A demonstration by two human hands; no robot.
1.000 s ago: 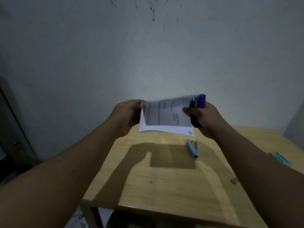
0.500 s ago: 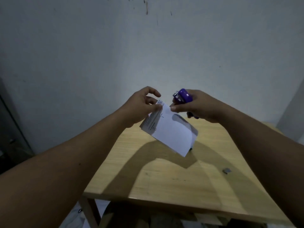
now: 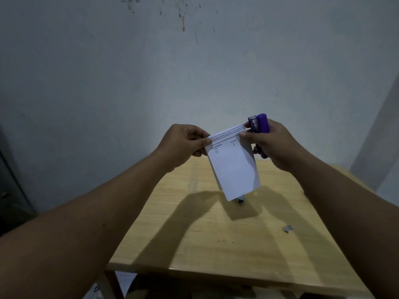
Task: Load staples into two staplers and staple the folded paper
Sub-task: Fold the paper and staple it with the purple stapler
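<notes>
I hold the folded white paper (image 3: 234, 169) up in the air above the table, its long side hanging down and printed lines along its top edge. My left hand (image 3: 183, 145) pinches the paper's top left corner. My right hand (image 3: 269, 145) grips the purple stapler (image 3: 260, 124) and its thumb and forefinger also pinch the paper's top right corner, just beside the stapler's mouth. The second stapler (image 3: 241, 199) lies on the table, almost wholly hidden behind the paper's lower edge.
The wooden table (image 3: 194, 244) stands against a pale wall (image 3: 194, 61). A small strip of staples (image 3: 287, 228) lies on the table at the right. A dark cabinet edge (image 3: 8, 180) shows at far left.
The paper has turned from a slant to hang straight down. My right hand now pinches its top right corner with the stapler beside it; a second ago the paper was held wide and flat.
</notes>
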